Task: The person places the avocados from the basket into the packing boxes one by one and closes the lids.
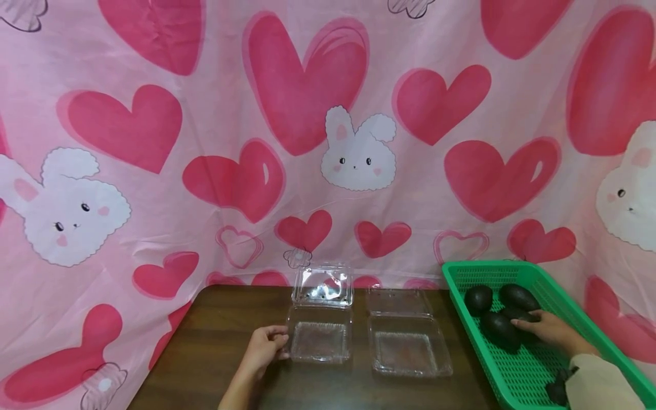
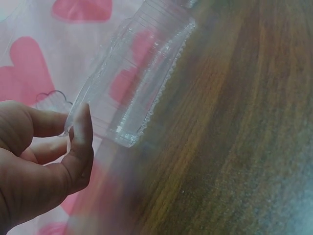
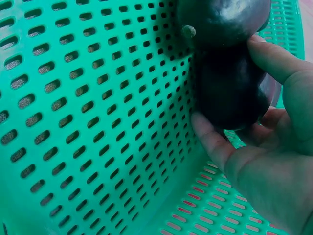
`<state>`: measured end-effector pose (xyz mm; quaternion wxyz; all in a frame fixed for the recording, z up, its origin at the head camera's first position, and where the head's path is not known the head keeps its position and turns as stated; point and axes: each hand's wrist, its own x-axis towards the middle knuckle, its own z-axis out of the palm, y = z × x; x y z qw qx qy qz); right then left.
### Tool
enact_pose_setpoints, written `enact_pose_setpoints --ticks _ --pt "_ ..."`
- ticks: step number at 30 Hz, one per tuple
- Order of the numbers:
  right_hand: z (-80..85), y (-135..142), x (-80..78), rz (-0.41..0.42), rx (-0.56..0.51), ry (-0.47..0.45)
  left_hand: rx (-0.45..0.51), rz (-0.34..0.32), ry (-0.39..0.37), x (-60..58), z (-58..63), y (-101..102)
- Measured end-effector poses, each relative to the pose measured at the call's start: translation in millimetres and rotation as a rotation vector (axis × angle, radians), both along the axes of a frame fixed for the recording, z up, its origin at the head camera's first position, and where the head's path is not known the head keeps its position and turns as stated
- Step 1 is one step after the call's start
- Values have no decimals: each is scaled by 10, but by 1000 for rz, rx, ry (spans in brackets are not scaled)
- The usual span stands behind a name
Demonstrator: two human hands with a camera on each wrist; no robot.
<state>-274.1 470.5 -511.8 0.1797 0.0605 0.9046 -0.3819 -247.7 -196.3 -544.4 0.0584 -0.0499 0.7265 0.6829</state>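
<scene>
My left hand (image 1: 261, 347) pinches the left rim of a clear plastic clamshell box (image 1: 320, 341), which stands on the table with its lid raised. In the left wrist view, thumb and fingers meet on the edge of the box (image 2: 115, 103). Over in the green basket (image 1: 489, 359), my right hand (image 1: 556, 333) grips a dark avocado (image 3: 230, 88) among several others. Another avocado (image 3: 225, 19) with a pale stem nub touches it in the right wrist view. The held avocado's far side is hidden.
A second clear clamshell box (image 1: 407, 350), its lid also raised, stands between the first box and the basket. More dark fruit (image 1: 556, 390) lies near the right sleeve, partly covered. Pink heart-printed cloth (image 1: 287, 188) hangs behind and beside the brown wooden table (image 1: 205, 347).
</scene>
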Motion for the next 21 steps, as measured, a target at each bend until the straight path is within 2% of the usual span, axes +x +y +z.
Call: enact_pose_setpoints --ticks 21 --pt "-12 -18 -3 -35 -30 -19 4 13 -3 5 -14 3"
